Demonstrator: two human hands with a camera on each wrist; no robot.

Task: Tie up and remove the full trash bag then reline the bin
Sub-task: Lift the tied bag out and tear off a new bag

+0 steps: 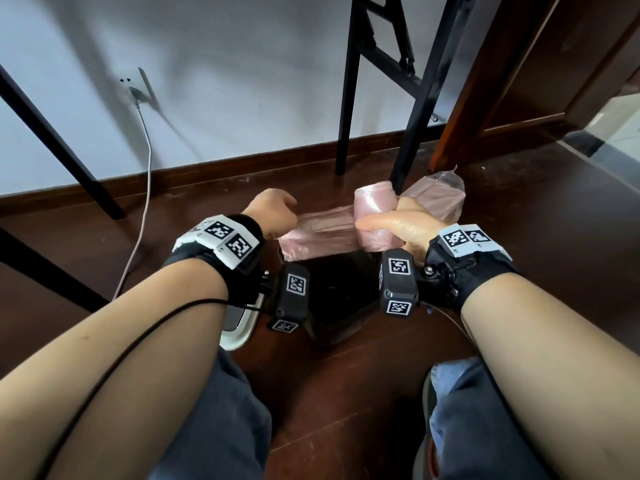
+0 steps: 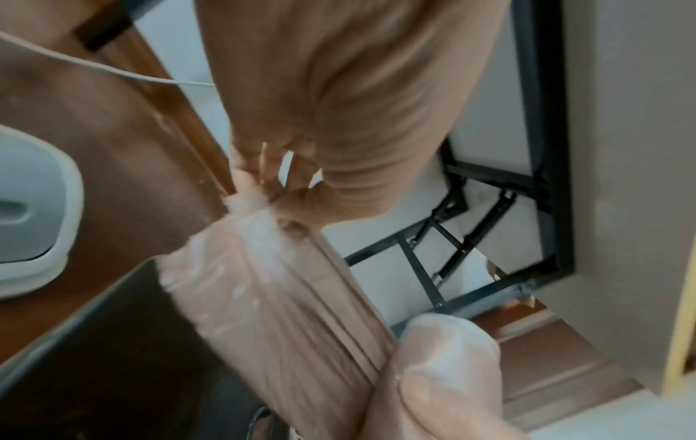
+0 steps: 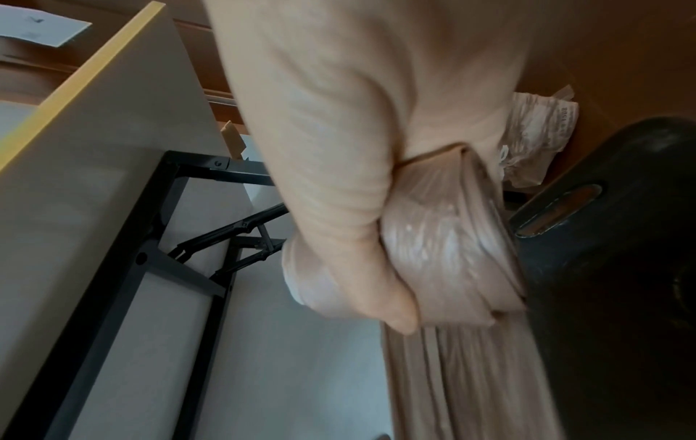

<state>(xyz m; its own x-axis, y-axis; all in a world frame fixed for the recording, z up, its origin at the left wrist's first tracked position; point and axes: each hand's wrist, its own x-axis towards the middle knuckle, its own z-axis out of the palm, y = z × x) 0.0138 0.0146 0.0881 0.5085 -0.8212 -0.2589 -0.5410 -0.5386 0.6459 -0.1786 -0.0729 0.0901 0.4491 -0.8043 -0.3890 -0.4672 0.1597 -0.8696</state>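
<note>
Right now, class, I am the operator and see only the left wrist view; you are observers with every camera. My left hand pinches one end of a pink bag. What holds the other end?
Observer: The right hand grips the roll of pink bags, thumb across its front; the pink bag stretches from it.
Operator: Is anything lying beyond that roll?
Observer: A crumpled clear wrapper lies on the floor behind it.
Operator: Does the bin have a grip?
Observer: Yes. The right wrist view shows a slot handle in the black bin wall.

Left hand [image 1: 272, 211], right hand [image 1: 403, 225]: fingers curled, gripping.
</note>
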